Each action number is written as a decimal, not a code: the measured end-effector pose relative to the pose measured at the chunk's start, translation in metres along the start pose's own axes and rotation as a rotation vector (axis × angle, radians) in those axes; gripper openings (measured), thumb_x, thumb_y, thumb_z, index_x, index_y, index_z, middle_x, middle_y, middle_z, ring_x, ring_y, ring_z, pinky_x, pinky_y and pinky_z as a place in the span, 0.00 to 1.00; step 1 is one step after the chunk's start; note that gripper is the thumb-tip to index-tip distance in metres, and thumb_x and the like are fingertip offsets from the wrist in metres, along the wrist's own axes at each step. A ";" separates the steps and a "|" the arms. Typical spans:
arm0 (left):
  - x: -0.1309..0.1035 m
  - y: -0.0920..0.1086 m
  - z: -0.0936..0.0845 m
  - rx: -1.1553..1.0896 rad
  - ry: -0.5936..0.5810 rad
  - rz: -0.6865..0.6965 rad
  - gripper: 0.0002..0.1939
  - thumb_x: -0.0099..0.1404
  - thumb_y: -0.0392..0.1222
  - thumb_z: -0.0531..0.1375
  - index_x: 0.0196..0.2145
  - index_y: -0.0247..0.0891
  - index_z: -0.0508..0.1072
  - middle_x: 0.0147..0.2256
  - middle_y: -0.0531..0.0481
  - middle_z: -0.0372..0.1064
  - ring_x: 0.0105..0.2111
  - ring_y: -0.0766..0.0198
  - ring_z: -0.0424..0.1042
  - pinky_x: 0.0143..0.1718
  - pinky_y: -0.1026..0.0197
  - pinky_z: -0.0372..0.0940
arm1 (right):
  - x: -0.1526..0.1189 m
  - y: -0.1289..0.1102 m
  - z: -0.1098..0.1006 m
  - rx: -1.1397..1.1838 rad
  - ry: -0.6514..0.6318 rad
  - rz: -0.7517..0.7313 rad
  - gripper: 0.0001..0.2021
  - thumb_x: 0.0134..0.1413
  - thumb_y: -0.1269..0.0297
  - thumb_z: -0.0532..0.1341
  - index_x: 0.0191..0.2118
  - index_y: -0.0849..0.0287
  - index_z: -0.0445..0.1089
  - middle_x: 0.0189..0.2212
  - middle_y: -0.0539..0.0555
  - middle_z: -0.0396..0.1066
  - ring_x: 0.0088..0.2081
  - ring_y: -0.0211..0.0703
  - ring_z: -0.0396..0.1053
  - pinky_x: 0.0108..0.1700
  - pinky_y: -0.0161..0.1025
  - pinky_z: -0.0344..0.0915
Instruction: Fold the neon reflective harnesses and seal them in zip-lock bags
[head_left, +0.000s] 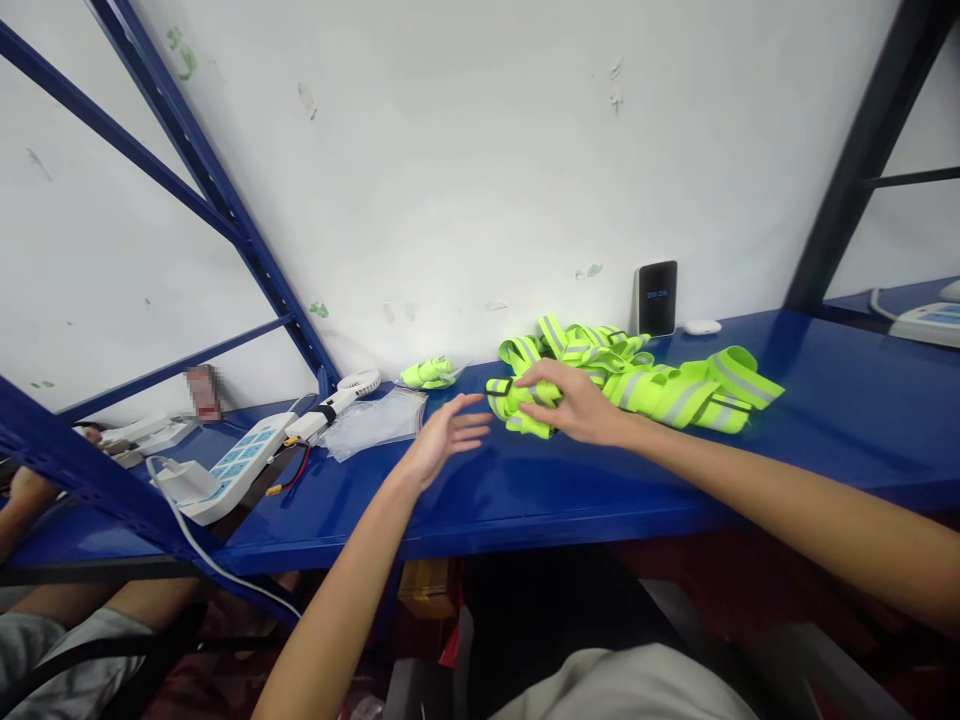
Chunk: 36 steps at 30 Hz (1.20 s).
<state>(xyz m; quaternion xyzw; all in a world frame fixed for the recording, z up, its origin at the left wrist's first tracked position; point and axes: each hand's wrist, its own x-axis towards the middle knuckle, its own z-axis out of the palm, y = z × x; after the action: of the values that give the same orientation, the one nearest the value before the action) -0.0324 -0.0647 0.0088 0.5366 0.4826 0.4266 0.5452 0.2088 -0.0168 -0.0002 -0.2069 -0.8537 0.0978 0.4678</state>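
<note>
My right hand is closed around a rolled neon-yellow reflective strap that has a black buckle at its left end. Just left of the roll is my left hand, its fingers apart and holding nothing; the index fingertip comes close to the buckle, and I cannot tell whether it touches. Behind and right of my right hand lies a loose heap of similar yellow straps with grey stripes. Another bundled strap, seemingly in a clear bag, rests by the wall.
Clear plastic bags, a small white fan and a power strip occupy the left of the blue table. A phone leans on the wall beside a white case. Another person's hand shows beyond the blue post.
</note>
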 end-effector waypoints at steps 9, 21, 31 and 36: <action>0.045 0.001 -0.116 1.197 0.439 -0.002 0.49 0.55 0.70 0.59 0.67 0.42 0.55 0.66 0.33 0.54 0.65 0.30 0.48 0.60 0.30 0.42 | 0.031 0.025 -0.003 0.158 0.212 0.453 0.17 0.52 0.54 0.65 0.45 0.58 0.72 0.43 0.57 0.73 0.37 0.48 0.70 0.38 0.42 0.65; 0.044 0.004 -0.093 1.303 0.607 0.441 0.45 0.58 0.65 0.60 0.67 0.45 0.53 0.59 0.35 0.61 0.62 0.41 0.58 0.63 0.29 0.38 | 0.030 0.025 0.012 0.552 0.316 0.723 0.19 0.44 0.53 0.69 0.41 0.59 0.73 0.50 0.59 0.72 0.46 0.49 0.69 0.47 0.42 0.64; 0.061 -0.002 0.021 0.906 0.103 0.912 0.40 0.58 0.58 0.65 0.64 0.47 0.56 0.59 0.41 0.56 0.61 0.50 0.58 0.62 0.45 0.55 | 0.015 0.029 0.031 0.680 0.248 0.538 0.16 0.51 0.54 0.66 0.45 0.54 0.75 0.49 0.52 0.73 0.52 0.48 0.68 0.56 0.43 0.61; 0.074 -0.015 0.017 0.762 0.105 1.010 0.31 0.61 0.56 0.63 0.58 0.41 0.64 0.55 0.40 0.64 0.56 0.52 0.63 0.60 0.48 0.58 | 0.012 0.019 0.028 0.544 0.139 0.466 0.26 0.45 0.51 0.70 0.50 0.54 0.72 0.52 0.54 0.71 0.56 0.51 0.66 0.60 0.47 0.58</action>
<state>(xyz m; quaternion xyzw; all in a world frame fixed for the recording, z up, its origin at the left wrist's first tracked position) -0.0043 0.0044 -0.0118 0.8330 0.3140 0.4550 0.0230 0.1848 0.0064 -0.0136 -0.2700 -0.6926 0.4110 0.5278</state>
